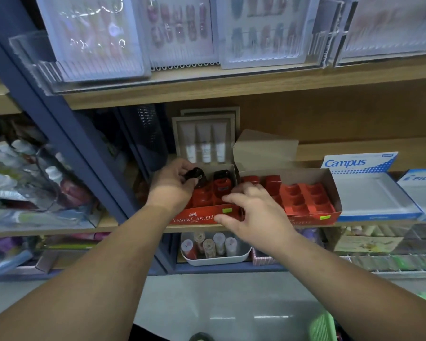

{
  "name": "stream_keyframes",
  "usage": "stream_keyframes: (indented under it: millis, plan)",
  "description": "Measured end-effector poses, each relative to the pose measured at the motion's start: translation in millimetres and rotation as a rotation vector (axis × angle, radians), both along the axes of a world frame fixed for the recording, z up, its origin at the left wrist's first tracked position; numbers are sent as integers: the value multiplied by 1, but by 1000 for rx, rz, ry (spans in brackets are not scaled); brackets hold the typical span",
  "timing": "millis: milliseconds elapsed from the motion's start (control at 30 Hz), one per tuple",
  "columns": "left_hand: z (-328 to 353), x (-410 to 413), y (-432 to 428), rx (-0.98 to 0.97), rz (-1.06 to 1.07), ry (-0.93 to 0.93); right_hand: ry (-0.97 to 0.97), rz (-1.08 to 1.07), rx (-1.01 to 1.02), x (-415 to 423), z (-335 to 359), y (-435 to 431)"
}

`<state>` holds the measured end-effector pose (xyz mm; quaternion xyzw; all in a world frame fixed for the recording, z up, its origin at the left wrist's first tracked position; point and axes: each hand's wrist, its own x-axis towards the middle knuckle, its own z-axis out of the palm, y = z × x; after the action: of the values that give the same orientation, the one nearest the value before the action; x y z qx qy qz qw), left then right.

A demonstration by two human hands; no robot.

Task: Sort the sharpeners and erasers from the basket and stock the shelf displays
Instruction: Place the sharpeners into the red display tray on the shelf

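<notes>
Two red Faber-Castell display boxes stand side by side on the middle shelf. My left hand holds a black sharpener over the back of the left box, where another black and red sharpener stands. My right hand rests on the front edge where the two boxes meet, thumb on the left box's front, fingers relaxed. The right box has two red sharpeners at its back left and several vacant slots. A corner of the green basket shows at the bottom.
White Campus and Pilot display boxes sit to the right. A boxed tube set and a plain cardboard box stand behind. Clear trays of nail sets fill the shelf above; a white tub of small bottles sits below.
</notes>
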<state>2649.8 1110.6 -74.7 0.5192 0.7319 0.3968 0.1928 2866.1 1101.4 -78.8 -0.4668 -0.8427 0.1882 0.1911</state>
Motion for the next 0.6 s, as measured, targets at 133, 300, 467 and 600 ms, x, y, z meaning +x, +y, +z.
stream_keyframes:
  millis: [133, 300, 467, 600]
  plan:
    - [-2, 2, 2, -80, -37, 58, -58, 20, 101, 2, -14, 6]
    - [1, 4, 3, -124, -107, 129, -10, 20, 107, 5, -15, 8]
    - [-1, 4, 4, -150, -104, 162, 188, 2, -57, 11, -15, 11]
    - [-2, 6, 4, -175, -66, 208, 275, -27, -95, 14, -9, 8]
